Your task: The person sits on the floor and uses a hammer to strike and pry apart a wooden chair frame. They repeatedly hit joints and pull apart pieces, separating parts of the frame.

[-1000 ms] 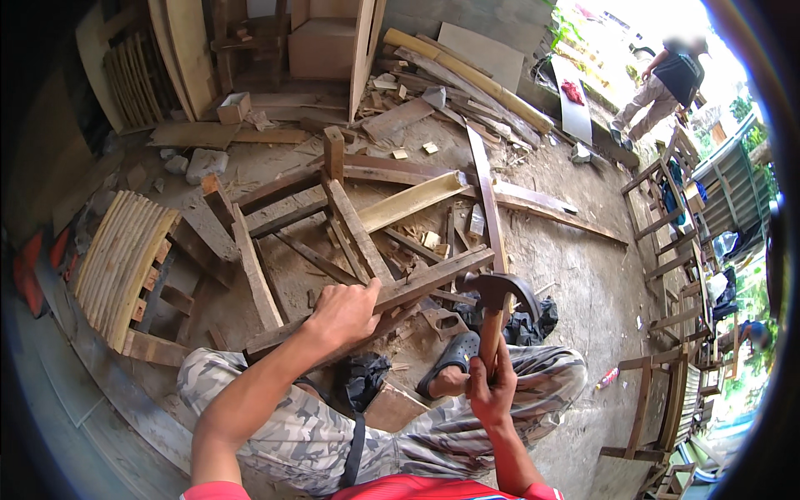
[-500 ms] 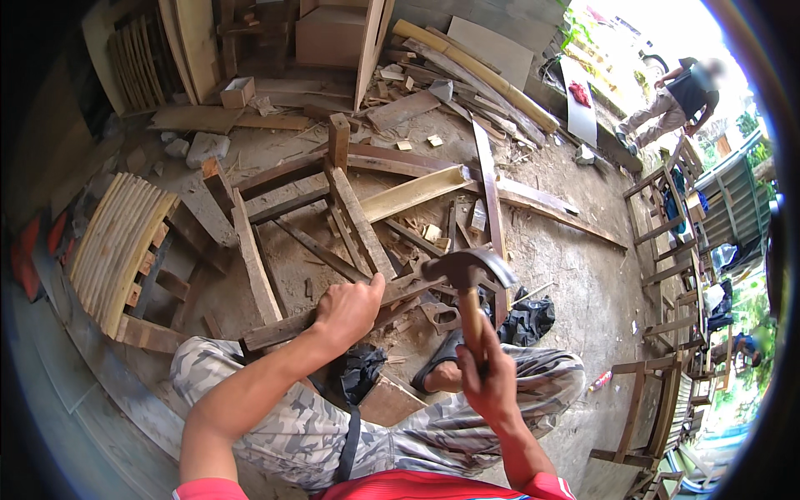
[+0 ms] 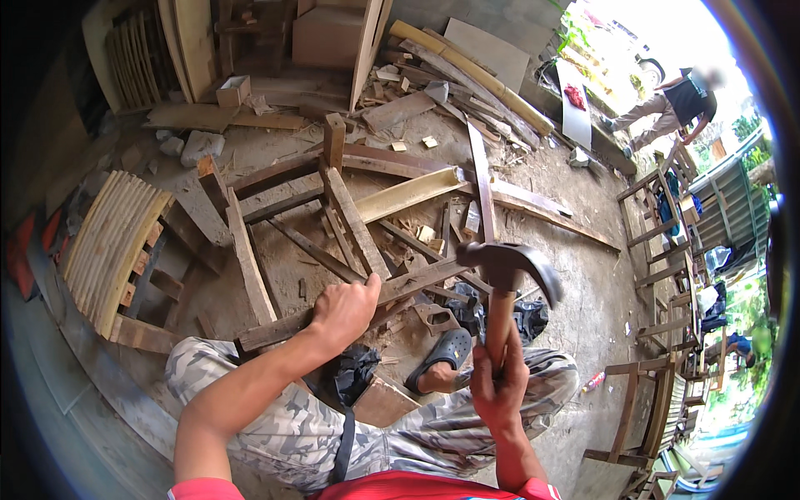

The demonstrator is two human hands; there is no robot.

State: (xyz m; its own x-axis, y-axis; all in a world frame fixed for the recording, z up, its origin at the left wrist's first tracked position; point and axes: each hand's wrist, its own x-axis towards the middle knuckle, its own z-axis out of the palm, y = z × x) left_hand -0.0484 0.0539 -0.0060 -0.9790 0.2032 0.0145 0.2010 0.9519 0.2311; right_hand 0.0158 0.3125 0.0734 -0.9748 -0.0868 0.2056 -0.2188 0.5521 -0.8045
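Observation:
My left hand [image 3: 343, 312] is closed over a wooden rail [image 3: 279, 330] at the near side of a chair-like wooden frame [image 3: 242, 250], its thumb lying by the joint with an upright slat [image 3: 350, 218]. To the right, my right hand [image 3: 500, 387] grips the handle of a claw hammer [image 3: 502, 321]. The hammer is raised, its dark metal head [image 3: 504, 257] overlapping the rail's right end in view and hiding part of the floor behind. Below the rail, a handsaw's wooden handle [image 3: 436, 318] shows near my foot. My left palm and the fingers' undersides are hidden.
A slatted wooden seat [image 3: 121, 250] stands at the left. Planks and offcuts [image 3: 417, 108] litter the floor beyond the frame. Dark plastic bags [image 3: 531, 321] lie by my foot. Wooden chair frames [image 3: 658, 250] line the right side; a person [image 3: 679, 104] is at the far right.
The hammer has swung to the right, its head now farther from my left hand. My left hand stays closed on the rail. The view has shifted slightly.

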